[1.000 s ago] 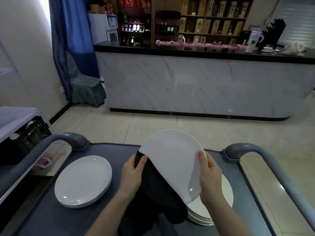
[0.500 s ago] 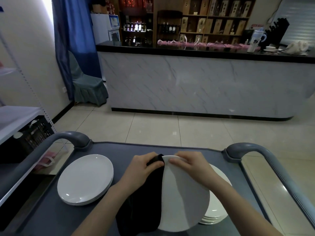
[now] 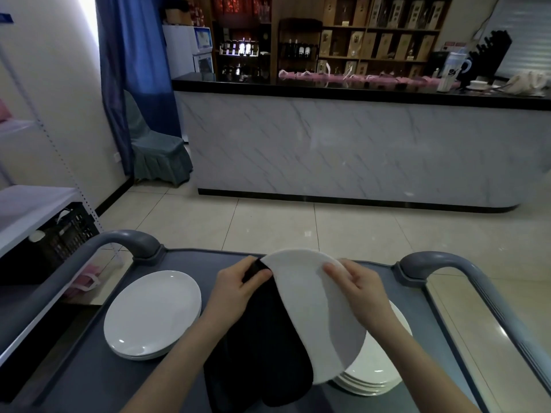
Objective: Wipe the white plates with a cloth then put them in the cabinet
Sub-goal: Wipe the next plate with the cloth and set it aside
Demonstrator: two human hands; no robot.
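Note:
A white plate (image 3: 313,311) is held tilted above the grey cart top (image 3: 89,380). My left hand (image 3: 238,290) grips a black cloth (image 3: 262,347) against the plate's left edge, and the cloth hangs down over the cart. My right hand (image 3: 354,284) holds the plate's upper right rim, fingers curled over it. Under the plate on the right lies a stack of white plates (image 3: 375,374). A second, smaller stack of white plates (image 3: 152,314) lies on the cart's left side.
Grey cart handles rise at the left (image 3: 119,239) and right (image 3: 447,263). A marble-fronted bar counter (image 3: 343,150) stands across the tiled floor. A white shelf with a black crate (image 3: 59,234) is at the left, and a covered chair (image 3: 155,150) beside a blue curtain.
The plate was turned and lowered, then tilted up a little again. My right hand moved from its right side to its upper rim; my left hand slid the cloth up to the top edge.

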